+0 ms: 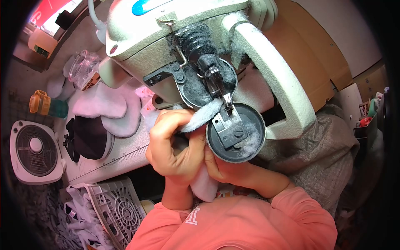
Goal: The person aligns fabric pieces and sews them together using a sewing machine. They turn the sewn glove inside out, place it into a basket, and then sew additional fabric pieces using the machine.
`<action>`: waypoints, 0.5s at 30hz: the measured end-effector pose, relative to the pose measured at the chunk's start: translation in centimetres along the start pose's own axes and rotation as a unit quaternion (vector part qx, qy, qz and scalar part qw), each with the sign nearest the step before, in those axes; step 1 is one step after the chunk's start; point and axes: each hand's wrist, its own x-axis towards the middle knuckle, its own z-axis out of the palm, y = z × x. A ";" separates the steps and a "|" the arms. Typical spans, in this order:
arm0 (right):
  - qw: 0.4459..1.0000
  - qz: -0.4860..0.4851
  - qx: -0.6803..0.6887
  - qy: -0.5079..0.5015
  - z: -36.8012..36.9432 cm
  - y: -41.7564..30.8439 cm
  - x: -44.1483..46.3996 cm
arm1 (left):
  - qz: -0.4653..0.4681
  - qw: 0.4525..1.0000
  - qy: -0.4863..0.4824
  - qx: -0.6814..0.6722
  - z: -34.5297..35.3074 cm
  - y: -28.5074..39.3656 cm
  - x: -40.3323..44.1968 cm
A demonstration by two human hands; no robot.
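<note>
My left hand (174,148) is closed, its fingers pinching a strip of pale grey fluffy fabric (204,116). The strip's upper end runs to the stitching point of a cream fur sewing machine (141,46), between two toothed feed discs. Below my hands, a white part of the fabric (205,185) hangs against my body. My right hand (225,168) sits under the front feed disc (246,146), its thumb against the fabric. The disc hides most of its fingers. Lint coats the machine's black bellows and the discs.
Fluffy white pieces (100,100) and a dark piece (92,137) lie on the table at left, beside a clear plastic jar (83,68). Farther left are an orange-lidded bottle (48,105) and a small fan (36,152). A plastic basket (118,208) stands below; a woven sack (316,146) is at right.
</note>
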 end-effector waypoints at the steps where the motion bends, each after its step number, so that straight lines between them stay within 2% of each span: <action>1: 1.000 0.002 0.004 0.000 0.0 0.0 0.0 | 0.006 1.000 0.012 -0.025 0.1 -0.1 -0.1; 6: 1.000 -0.003 0.001 0.005 -0.1 0.0 0.1 | 0.038 0.998 0.031 -0.047 0.2 -0.5 -0.4; 8: 1.000 -0.012 -0.002 0.007 -0.1 0.0 0.0 | 0.045 0.999 -0.024 -0.007 -0.3 -0.4 -0.4; 10: 0.999 0.028 0.018 -0.012 0.0 -0.1 -0.2 | 0.050 0.999 -0.011 -0.008 0.0 -0.6 -0.4; 15: 1.000 0.006 0.007 -0.022 -0.1 0.1 -0.2 | 0.087 0.996 -0.013 0.021 0.0 -0.5 -0.1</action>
